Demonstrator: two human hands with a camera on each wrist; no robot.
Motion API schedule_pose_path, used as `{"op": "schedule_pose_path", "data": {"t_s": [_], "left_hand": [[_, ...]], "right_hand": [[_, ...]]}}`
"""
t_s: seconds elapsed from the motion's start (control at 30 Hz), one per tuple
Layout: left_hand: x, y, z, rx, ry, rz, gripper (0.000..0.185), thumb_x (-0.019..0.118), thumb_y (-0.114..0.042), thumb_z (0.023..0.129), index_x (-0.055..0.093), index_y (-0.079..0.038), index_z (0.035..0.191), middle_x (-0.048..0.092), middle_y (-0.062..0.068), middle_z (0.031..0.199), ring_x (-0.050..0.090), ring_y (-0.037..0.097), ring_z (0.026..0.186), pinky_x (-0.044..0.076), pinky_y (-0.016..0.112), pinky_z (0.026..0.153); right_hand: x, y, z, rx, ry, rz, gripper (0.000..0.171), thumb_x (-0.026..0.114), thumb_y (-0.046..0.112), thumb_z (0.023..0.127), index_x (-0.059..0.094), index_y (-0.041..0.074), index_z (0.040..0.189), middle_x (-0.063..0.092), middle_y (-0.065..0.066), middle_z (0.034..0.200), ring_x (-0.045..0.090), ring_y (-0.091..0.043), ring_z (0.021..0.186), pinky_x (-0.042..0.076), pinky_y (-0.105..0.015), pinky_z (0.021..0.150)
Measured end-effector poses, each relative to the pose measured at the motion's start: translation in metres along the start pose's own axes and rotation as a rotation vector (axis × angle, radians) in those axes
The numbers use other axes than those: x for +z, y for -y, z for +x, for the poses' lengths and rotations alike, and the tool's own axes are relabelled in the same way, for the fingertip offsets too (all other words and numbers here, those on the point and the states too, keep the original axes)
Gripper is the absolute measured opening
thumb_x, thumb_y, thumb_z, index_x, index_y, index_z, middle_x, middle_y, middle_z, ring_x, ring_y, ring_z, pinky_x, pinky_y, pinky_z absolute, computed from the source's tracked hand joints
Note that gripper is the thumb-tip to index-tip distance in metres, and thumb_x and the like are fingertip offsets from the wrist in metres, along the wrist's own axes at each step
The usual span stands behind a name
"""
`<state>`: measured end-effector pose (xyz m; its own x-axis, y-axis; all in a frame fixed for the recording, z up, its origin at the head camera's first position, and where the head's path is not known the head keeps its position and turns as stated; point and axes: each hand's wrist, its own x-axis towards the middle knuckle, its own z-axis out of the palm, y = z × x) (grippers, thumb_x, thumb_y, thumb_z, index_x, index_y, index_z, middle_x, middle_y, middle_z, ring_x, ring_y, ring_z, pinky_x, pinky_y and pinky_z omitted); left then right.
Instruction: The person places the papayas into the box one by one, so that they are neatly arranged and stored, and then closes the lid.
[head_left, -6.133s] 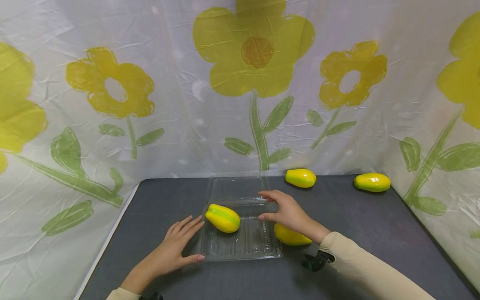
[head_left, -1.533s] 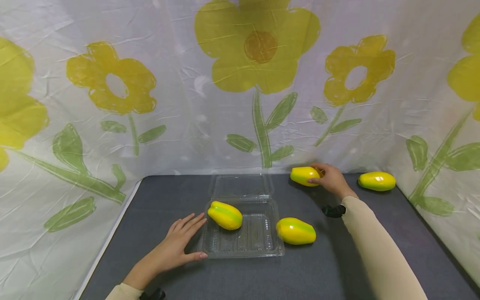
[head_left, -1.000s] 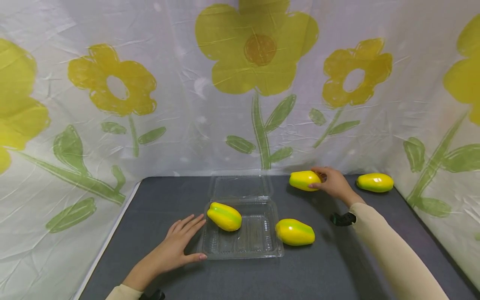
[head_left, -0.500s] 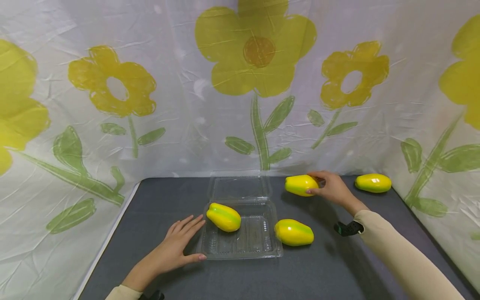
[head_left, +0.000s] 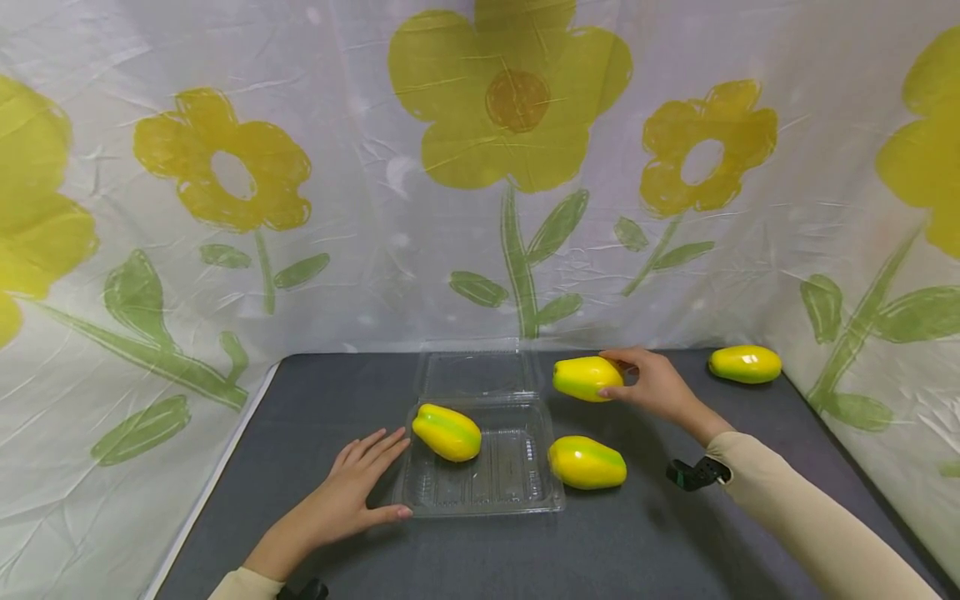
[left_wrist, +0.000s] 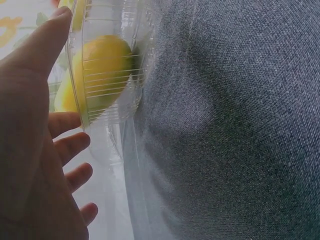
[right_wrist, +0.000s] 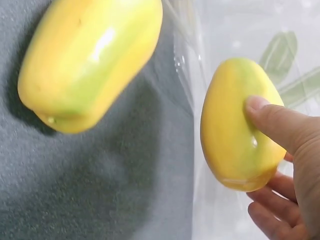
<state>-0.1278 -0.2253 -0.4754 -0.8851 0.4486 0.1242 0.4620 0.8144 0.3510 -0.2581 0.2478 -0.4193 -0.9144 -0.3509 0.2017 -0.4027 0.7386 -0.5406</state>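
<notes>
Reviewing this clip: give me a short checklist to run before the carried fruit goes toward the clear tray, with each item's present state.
1. Right hand grips the carried fruit with thumb and fingers: ok.
2. Carried fruit lifted off the table: cannot tell.
3. Clear tray has its lid open: ok.
4. Room in the tray beside the fruit in the tray: ok, the right part is free.
5. Left hand steadies the tray's left edge: ok, open and touching.
6. Fruit beside the tray out of the carrying path: not ok, it lies close under the way in.
</notes>
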Motion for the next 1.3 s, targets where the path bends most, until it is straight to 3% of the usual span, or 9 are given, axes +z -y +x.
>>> {"op": "schedule_pose_path", "data": {"t_s": [1.3], "left_hand": [[-0.001, -0.002, 0.0, 0.023, -0.013, 0.024, 0.093, 0.069, -0.062, 0.081, 0.036, -0.015, 0.154, 0.033, 0.009, 0.162, 0.032, 0.042, 0.147, 0.022, 0.071, 0.11]], "right_hand": [[0.025, 0.045, -0.015, -0.062, 0.002, 0.075, 0.063, 0.083, 0.031, 0.079, 0.06, 0.011, 0.134, 0.065, -0.01, 0.129, 0.065, -0.025, 0.109, 0.055, -0.046, 0.095]]}}
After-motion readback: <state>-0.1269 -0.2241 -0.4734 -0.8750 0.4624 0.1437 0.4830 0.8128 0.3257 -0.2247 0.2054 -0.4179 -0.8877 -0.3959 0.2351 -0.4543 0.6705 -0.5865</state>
